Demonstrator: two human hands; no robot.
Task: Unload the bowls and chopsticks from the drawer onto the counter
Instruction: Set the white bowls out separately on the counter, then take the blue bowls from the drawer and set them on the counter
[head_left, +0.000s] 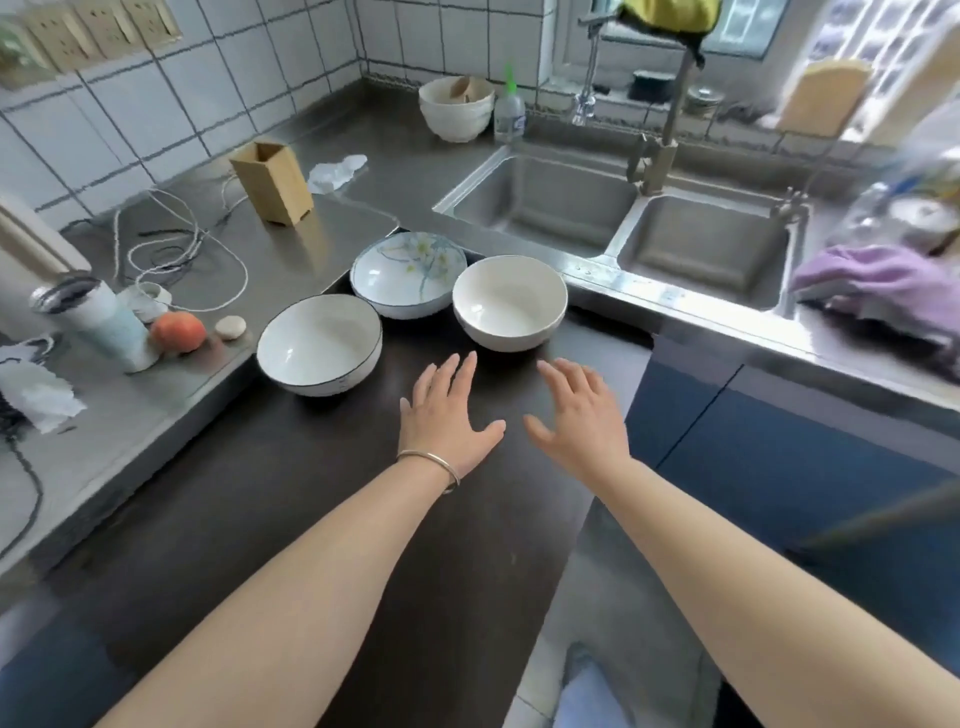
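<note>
Head view looking down: three bowls sit on a dark pulled-out board (363, 519) that I'd guess is the drawer. Both hands hover flat, fingers spread, holding nothing. The left hand (447, 415) and right hand (582, 415) sit just short of the bowls, which lie straight ahead of the fingertips. The plain white bowl (510, 301) is nearest the right hand, the blue-rimmed bowl (319, 343) is off to the left, and the flower-painted bowl (409, 273) is behind, between them. All look like glossy, round, smooth ceramic, so probably slippery. The steel surface (291, 249) lies to the left. No chopsticks visible that I can tell.
</note>
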